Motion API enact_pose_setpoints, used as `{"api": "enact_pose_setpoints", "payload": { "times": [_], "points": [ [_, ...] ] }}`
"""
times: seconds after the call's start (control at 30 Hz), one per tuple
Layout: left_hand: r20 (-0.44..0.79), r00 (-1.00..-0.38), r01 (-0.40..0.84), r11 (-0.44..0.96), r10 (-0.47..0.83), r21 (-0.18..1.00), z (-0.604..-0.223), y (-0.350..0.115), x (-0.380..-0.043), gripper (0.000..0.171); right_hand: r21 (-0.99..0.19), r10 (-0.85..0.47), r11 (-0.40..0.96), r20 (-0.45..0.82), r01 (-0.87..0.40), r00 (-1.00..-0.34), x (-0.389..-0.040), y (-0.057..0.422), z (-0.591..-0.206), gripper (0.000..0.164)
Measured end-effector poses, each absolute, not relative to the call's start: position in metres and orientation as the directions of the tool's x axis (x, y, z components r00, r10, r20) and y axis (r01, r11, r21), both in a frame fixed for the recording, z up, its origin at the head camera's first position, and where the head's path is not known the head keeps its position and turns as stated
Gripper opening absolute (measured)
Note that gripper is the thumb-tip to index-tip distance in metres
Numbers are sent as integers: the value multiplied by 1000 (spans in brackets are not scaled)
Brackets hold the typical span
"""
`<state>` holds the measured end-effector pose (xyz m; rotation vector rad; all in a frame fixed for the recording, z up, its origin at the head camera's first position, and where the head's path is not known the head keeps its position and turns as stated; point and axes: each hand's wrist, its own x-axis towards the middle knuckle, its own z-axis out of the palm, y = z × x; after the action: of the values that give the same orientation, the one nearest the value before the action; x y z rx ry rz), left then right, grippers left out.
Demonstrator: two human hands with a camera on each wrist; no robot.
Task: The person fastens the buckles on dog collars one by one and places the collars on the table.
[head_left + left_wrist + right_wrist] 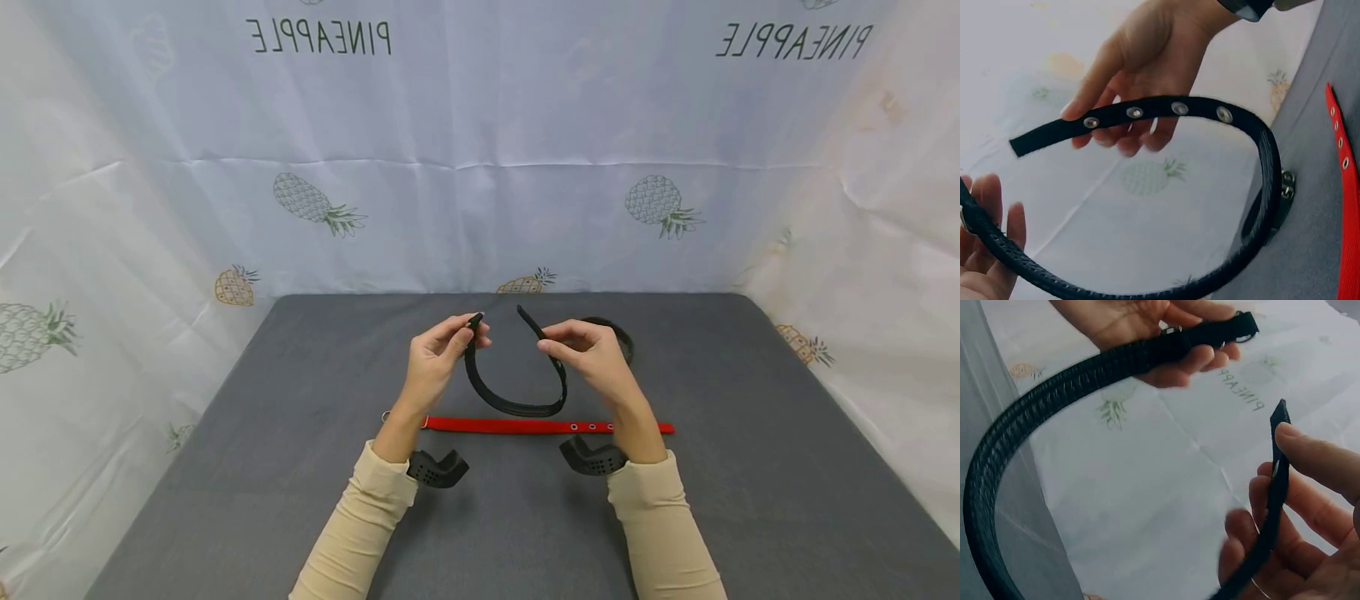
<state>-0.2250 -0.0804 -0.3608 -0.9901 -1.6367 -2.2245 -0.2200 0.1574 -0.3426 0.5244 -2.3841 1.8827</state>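
Observation:
A black collar (517, 409) hangs in a U-shaped loop above the table, held by both hands. My left hand (437, 357) pinches its buckle end between thumb and fingers; the metal buckle is partly covered by the fingers in the right wrist view. Near the other end, my right hand (596, 354) pinches the strap, which has several metal eyelets (1134, 112) along it. The two ends stand apart, with the tip (1019, 147) free past the right thumb. Below the loop, a red collar (495, 426) lies stretched out flat, partly behind both forearms.
A second black collar (625, 340) lies curled on the grey table (315, 383) behind my right hand. Dark wrist-worn devices (438, 469) sit at both wrists. White pineapple-print cloth (487, 225) hangs behind the table and at its sides.

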Motion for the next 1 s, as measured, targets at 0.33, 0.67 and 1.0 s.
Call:
{"api": "enact_pose_setpoints", "payload": {
  "times": [0.33,0.67,1.0],
  "points": [
    [526,-822,439,-345,220,830,-359,-76,-220,18,-938,-282,34,322,-345,-904,-215,155,-340,20],
    [490,-839,460,-173,236,871,-359,-77,-217,30,-908,-237,96,377,-408,-895,-206,153,-331,30],
    [545,-792,575,37,276,817,-358,-79,-217,30,-878,-287,200,373,-436,-883,-204,156,-329,23]
  ]
}}
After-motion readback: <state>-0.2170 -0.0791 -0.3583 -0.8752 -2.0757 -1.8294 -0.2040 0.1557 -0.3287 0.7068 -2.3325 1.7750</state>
